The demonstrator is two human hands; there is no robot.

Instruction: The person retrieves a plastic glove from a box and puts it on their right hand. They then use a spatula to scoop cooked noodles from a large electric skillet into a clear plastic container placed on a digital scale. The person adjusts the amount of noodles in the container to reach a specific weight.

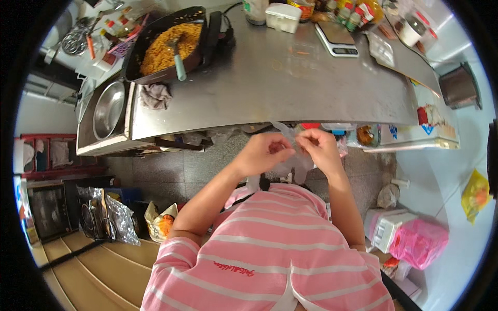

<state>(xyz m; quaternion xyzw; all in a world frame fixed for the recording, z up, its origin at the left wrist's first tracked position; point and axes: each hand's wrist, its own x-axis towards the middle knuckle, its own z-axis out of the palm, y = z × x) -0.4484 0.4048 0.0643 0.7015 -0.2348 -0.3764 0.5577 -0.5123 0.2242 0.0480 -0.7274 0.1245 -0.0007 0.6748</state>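
Note:
My left hand (261, 154) and my right hand (321, 150) are in front of my waist, just off the front edge of the steel counter (264, 97). Between them hangs a thin, translucent disposable plastic glove (300, 171), limp and crumpled. The fingertips of my right hand pinch its upper part. My left hand is curled, thumb against fingers, on its other side. Finger-like ends of the film dangle below both hands. On the counter, a dark electric pan (130, 64) holds orange-brown crumbly food (165, 48), with a green-handled utensil (179, 67) stuck in it.
A grey rag (156, 96) lies near the counter's left front corner, beside a steel bowl (109, 110). Further back stand a kitchen scale (336, 39), a white lidded box (283, 17) and several seasoning bottles (352, 17). A pink plastic bag (422, 243) sits low at right.

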